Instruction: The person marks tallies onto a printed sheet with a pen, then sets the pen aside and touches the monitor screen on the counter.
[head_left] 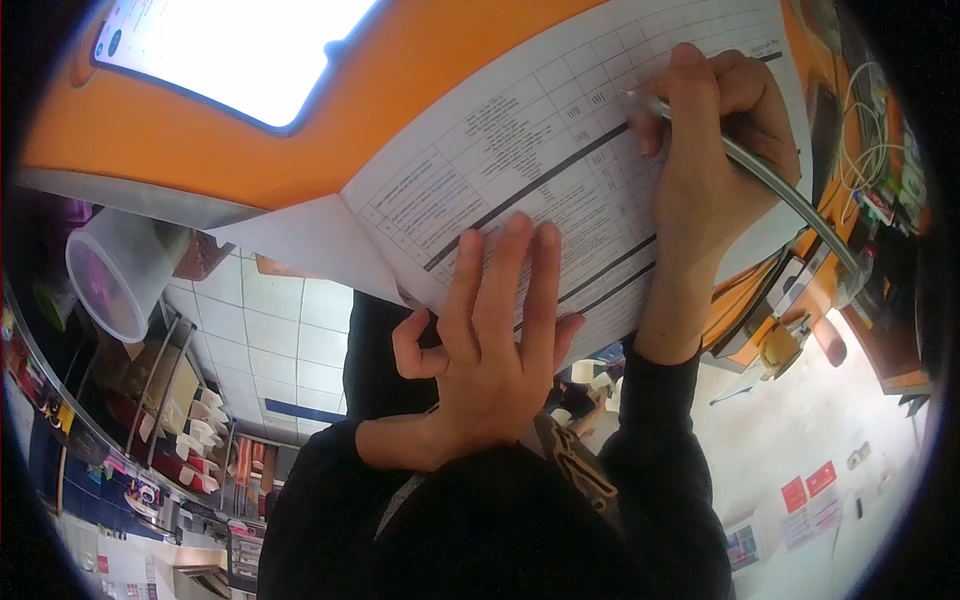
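A clear whitish tub [150, 252] sits at 9 o'clock in the view, its open mouth turned toward 8 o'clock. Something purple shows in or through its wall; I cannot tell which. Beyond it, at 8 o'clock, a rack [185, 400] holds pale and red items, too small to name. At 2 o'clock, pale cables [865, 150] lie bunched among mixed small goods.

The printed sheet [480, 130] spreads from the middle toward 1 o'clock on the orange table [415, 65]. Its cells carry handwritten tally strokes near 1 o'clock. The table's grey edge [150, 197] runs along the 10 o'clock side, and the sheet's near corner bends over it, above the pale tiled floor [270, 330]. A bare orange strip lies between the sheet and the lit phone [230, 55] at 11 o'clock, leaving open room there; toward 2 and 3 o'clock the clutter crowds close to the sheet.

The left hand [490, 335], near the centre, lies palm down over the lower part of the sheet, three fingers stretched toward 12 o'clock and the little finger curled; it grips nothing. The right hand [720, 150], at 2 o'clock, grips a pen [775, 182] whose shaft slants toward 3 o'clock. The writing end is blurred, so contact with the paper cannot be told.
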